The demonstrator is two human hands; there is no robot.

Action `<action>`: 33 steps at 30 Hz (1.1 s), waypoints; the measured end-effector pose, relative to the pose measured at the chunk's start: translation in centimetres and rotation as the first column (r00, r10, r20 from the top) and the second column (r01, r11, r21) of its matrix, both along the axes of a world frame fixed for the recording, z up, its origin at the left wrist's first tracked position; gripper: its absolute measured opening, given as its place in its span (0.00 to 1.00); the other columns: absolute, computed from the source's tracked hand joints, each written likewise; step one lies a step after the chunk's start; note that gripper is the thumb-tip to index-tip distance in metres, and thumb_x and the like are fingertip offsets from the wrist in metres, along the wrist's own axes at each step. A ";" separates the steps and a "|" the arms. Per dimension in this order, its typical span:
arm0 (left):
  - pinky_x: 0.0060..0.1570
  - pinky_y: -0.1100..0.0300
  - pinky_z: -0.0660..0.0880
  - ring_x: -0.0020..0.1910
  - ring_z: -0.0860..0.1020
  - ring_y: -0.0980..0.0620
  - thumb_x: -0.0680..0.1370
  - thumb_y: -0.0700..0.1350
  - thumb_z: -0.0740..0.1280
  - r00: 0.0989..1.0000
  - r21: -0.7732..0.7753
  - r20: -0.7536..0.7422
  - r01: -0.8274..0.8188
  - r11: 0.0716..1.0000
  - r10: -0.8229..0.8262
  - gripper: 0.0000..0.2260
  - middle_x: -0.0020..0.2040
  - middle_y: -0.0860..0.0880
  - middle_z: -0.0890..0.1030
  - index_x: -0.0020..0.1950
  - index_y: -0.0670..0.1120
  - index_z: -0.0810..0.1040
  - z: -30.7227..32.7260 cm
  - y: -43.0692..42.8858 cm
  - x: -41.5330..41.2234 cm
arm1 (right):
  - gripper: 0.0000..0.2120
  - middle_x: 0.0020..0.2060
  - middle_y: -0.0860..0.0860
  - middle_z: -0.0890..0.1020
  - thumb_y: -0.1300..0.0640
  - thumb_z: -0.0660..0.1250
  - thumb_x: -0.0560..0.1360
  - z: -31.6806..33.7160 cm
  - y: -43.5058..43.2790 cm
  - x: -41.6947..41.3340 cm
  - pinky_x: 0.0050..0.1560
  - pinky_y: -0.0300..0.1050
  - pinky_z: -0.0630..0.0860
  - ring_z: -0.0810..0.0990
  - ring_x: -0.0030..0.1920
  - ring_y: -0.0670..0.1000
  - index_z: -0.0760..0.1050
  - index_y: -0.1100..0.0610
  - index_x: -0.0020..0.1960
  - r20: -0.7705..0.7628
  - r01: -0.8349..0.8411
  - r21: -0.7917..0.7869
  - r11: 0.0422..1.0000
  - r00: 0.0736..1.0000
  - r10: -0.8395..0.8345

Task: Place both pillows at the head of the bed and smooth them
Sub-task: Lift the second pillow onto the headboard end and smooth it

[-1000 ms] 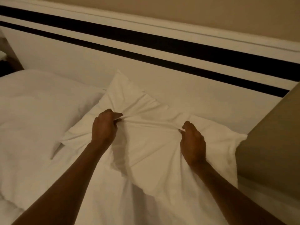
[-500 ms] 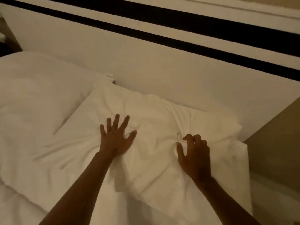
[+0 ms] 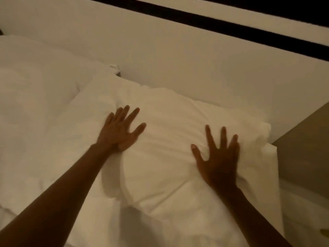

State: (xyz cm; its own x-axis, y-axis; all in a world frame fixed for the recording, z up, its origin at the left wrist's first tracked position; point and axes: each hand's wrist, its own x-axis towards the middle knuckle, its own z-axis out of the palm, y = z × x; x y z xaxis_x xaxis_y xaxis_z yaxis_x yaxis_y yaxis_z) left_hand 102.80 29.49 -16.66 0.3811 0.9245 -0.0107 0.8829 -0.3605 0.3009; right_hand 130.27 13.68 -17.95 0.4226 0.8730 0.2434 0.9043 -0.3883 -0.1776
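Observation:
Two white pillows lie at the head of the bed against the headboard (image 3: 178,56). The right pillow (image 3: 170,122) lies flat in the middle of the view, with soft creases across it. My left hand (image 3: 121,131) presses flat on its left part, fingers spread. My right hand (image 3: 219,157) presses flat on its right part, fingers spread too. Neither hand holds cloth. The left pillow (image 3: 35,90) is plump and lies beside it, its right edge touching the right pillow.
The white headboard carries a dark stripe (image 3: 213,22) near the top. A beige bedside unit (image 3: 306,147) stands close against the bed's right side. White bedding (image 3: 160,229) runs toward me below the pillows.
Both hands let go of the pinched pillowcase and opened flat. The lifted pillow has come down against the headboard, and my hands have spread apart across it.

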 end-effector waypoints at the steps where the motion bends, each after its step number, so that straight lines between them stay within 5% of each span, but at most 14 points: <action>1: 0.77 0.48 0.41 0.80 0.44 0.50 0.77 0.70 0.42 0.999 -0.019 -0.033 -0.039 0.999 0.038 0.33 0.81 0.50 0.46 0.79 0.60 0.46 0.4 0.8 -0.7 | 0.38 0.81 0.55 0.50 0.25 0.42 0.74 0.1 -0.7 0.8 0.77 0.63 0.43 0.45 0.79 0.65 0.41 0.38 0.79 -0.034 0.034 -0.010 0.999 0.999 -0.034; 4: 0.76 0.42 0.44 0.80 0.46 0.43 0.79 0.67 0.45 0.989 0.040 -0.035 -0.143 0.989 0.145 0.30 0.81 0.45 0.48 0.80 0.58 0.47 1.5 1.3 -0.6 | 0.40 0.81 0.51 0.45 0.23 0.37 0.72 0.1 -1.9 2.5 0.77 0.64 0.42 0.42 0.80 0.58 0.36 0.39 0.79 -0.148 0.104 -0.048 0.993 0.983 -0.110; 7: 0.76 0.43 0.47 0.79 0.50 0.43 0.81 0.65 0.48 0.975 0.142 0.180 -0.160 0.977 0.133 0.28 0.81 0.44 0.53 0.80 0.57 0.52 1.5 -1.9 1.2 | 0.44 0.81 0.50 0.42 0.22 0.38 0.70 -0.1 -1.8 2.2 0.77 0.63 0.41 0.41 0.80 0.58 0.35 0.41 0.79 -0.198 0.120 -0.034 0.992 0.972 -0.125; 14: 0.77 0.44 0.41 0.80 0.43 0.47 0.79 0.68 0.45 0.997 0.004 -0.035 -0.069 0.998 0.070 0.31 0.81 0.49 0.46 0.79 0.60 0.45 0.0 -1.8 1.1 | 0.55 0.81 0.52 0.41 0.16 0.42 0.64 -0.1 -4.0 3.4 0.78 0.61 0.40 0.41 0.79 0.59 0.35 0.47 0.80 -0.192 0.156 -0.105 0.982 0.966 -0.174; 17: 0.77 0.42 0.47 0.79 0.48 0.42 0.82 0.62 0.49 0.982 0.134 0.129 -0.157 0.979 0.140 0.28 0.81 0.45 0.51 0.80 0.53 0.51 2.8 -3.4 3.1 | 0.59 0.80 0.57 0.42 0.15 0.40 0.62 2.3 -2.4 2.2 0.77 0.58 0.37 0.40 0.79 0.60 0.40 0.53 0.81 -0.195 0.163 -0.079 0.984 0.965 -0.175; 19: 0.76 0.45 0.52 0.79 0.53 0.43 0.83 0.58 0.52 0.958 0.256 0.277 -0.140 0.957 0.066 0.26 0.80 0.44 0.57 0.79 0.51 0.56 3.6 -6.1 5.1 | 0.55 0.80 0.58 0.45 0.18 0.42 0.66 3.6 -0.5 0.3 0.76 0.55 0.36 0.41 0.79 0.61 0.43 0.53 0.81 -0.172 0.088 0.018 0.996 0.982 -0.084; 23: 0.78 0.49 0.46 0.80 0.49 0.48 0.81 0.62 0.48 0.991 0.209 0.073 0.099 0.973 -0.116 0.27 0.81 0.47 0.51 0.80 0.57 0.52 -0.6 -9.1 5.2 | 0.45 0.81 0.56 0.44 0.22 0.45 0.72 1.7 -0.3 -1.4 0.78 0.61 0.41 0.40 0.79 0.60 0.41 0.45 0.81 -0.090 -0.097 -0.053 0.994 0.992 0.092; 27: 0.77 0.47 0.42 0.80 0.45 0.49 0.80 0.66 0.47 0.999 0.207 0.036 0.002 0.978 -0.009 0.31 0.81 0.48 0.48 0.80 0.56 0.50 -1.4 -8.5 1.6 | 0.46 0.81 0.54 0.42 0.21 0.45 0.71 0.1 -3.1 1.2 0.78 0.62 0.42 0.39 0.79 0.58 0.37 0.43 0.80 -0.068 -0.027 -0.102 0.994 0.998 0.020; 30: 0.77 0.44 0.44 0.80 0.46 0.44 0.80 0.65 0.48 0.966 0.183 0.202 -0.198 0.963 0.161 0.33 0.81 0.44 0.51 0.80 0.50 0.51 1.5 -8.2 1.8 | 0.48 0.80 0.60 0.45 0.21 0.47 0.71 2.1 -1.9 -0.2 0.78 0.61 0.41 0.41 0.79 0.63 0.41 0.48 0.81 -0.105 -0.007 -0.033 0.999 0.994 0.003; 33: 0.77 0.46 0.49 0.79 0.52 0.45 0.81 0.62 0.52 0.973 0.301 0.227 -0.039 0.953 -0.032 0.30 0.80 0.44 0.57 0.79 0.50 0.56 2.2 -9.6 4.4 | 0.44 0.80 0.62 0.49 0.25 0.51 0.74 3.1 -0.2 -3.4 0.77 0.63 0.45 0.43 0.79 0.65 0.47 0.48 0.81 -0.123 -0.137 0.095 0.986 0.981 0.148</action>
State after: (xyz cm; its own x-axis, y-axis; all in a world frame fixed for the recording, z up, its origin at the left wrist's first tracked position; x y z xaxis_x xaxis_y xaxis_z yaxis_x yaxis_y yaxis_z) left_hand 107.15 19.88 -14.47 0.3377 0.8717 0.3552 0.8053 -0.4629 0.3703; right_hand 126.83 13.48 -14.86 0.3284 0.9047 0.2713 0.9164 -0.2356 -0.3234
